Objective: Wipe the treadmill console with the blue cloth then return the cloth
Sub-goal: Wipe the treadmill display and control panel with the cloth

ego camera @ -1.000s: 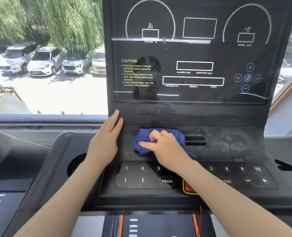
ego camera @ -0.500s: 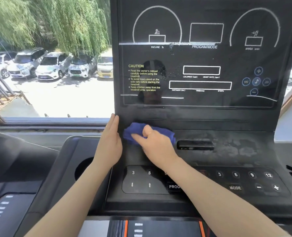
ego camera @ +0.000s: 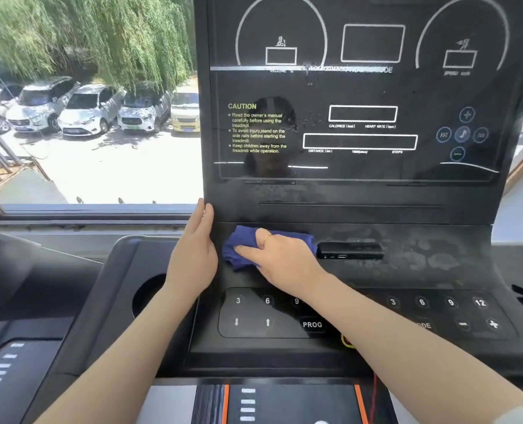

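Note:
The black treadmill console (ego camera: 361,197) fills the upper right, with a dusty shelf below its display. A crumpled blue cloth (ego camera: 239,252) lies on the left end of that shelf. My right hand (ego camera: 281,258) presses down on the cloth, fingers stretched leftward over it. My left hand (ego camera: 194,255) rests flat with straight fingers against the console's left edge, right beside the cloth. Part of the cloth is hidden under my right hand.
A small black device (ego camera: 350,250) sits in the shelf slot just right of my right hand. Button panels (ego camera: 266,313) lie below the shelf. A round cup holder (ego camera: 148,293) is at the left. A window (ego camera: 86,117) shows parked cars.
My right hand slid the cloth leftward along the shelf, uncovering the black device. My left hand stayed on the console's left edge. The camera view shifted slightly.

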### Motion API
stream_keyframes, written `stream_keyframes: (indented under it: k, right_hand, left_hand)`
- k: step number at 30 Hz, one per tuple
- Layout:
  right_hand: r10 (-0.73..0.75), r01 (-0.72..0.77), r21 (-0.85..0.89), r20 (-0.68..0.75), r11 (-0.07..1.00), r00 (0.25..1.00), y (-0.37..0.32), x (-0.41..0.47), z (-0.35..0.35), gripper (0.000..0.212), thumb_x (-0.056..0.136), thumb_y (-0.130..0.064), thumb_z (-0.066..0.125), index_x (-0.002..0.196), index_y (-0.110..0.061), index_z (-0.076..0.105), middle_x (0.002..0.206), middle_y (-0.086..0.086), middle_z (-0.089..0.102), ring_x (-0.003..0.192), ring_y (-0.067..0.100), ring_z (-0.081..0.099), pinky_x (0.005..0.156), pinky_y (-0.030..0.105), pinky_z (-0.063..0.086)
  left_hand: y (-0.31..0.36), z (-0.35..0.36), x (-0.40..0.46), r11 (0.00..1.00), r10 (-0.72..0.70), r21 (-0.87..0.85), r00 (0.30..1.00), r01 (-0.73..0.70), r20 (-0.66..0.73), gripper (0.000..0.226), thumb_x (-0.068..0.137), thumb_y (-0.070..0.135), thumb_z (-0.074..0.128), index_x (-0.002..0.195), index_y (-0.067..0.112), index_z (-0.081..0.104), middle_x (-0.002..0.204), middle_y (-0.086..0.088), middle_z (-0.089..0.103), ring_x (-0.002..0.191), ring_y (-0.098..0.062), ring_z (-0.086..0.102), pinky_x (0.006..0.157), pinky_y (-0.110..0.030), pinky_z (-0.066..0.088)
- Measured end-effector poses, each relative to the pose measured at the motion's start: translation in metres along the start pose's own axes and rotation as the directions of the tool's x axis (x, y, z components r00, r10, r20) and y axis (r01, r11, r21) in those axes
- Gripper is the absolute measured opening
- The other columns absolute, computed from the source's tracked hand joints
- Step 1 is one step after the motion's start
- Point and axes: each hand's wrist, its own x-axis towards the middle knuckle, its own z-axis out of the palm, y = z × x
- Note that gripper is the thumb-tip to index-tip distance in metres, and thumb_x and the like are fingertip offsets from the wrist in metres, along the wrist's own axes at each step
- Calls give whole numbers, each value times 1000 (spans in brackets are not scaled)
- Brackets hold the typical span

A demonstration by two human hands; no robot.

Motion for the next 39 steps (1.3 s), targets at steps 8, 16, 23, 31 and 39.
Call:
stream_keyframes:
  k: [8,16,23,31,39]
  right_hand:
    - [166,-169,-90,-49,981,985,22,-50,-20,36,67,-30,39,79,-28,73,60,-1,53,33,20,48,37,15,22]
    - [-23,22,25,52,999,998,-15,6,-3,33,68,-7,71,98,-20,70,77,11,52,53,28,54,43,26,26]
    - [221,-257,-174,-202,951,954,20,-13,-18,43,59,-3,60,95,-22,74,70,11,56,35,21,42,39,18,22]
    - [30,-57,-175,-151,983,988,-20,35,-1,45,51,-8,79,95,-15,71,68,7,52,41,21,47,38,24,29]
    - [85,-241,-324,-430,915,899,22,70,-48,35,66,-7,57,96,-16,72,68,9,53,46,25,47,49,27,22]
  left_hand:
    - [3,7,-3,997,-36,-67,999,35,-17,57,92,-7,31,145,8,21,155,2,10,138,-9,17,84,10,7]
    - [0,5,0,976,-90,-199,996,92,18,55,92,-5,31,145,11,23,154,4,13,132,2,15,89,10,7]
    - [4,10,-5,976,-90,-198,996,90,8,60,92,-3,31,147,16,16,154,11,6,127,10,11,95,-2,9]
    - [5,-3,2,742,-263,-632,964,227,36,42,99,11,33,140,19,35,143,7,39,131,-6,35,114,-29,22]
    - [24,-14,15,894,-94,-448,986,23,-136,53,98,11,32,147,17,11,152,13,7,139,0,7,116,-29,12]
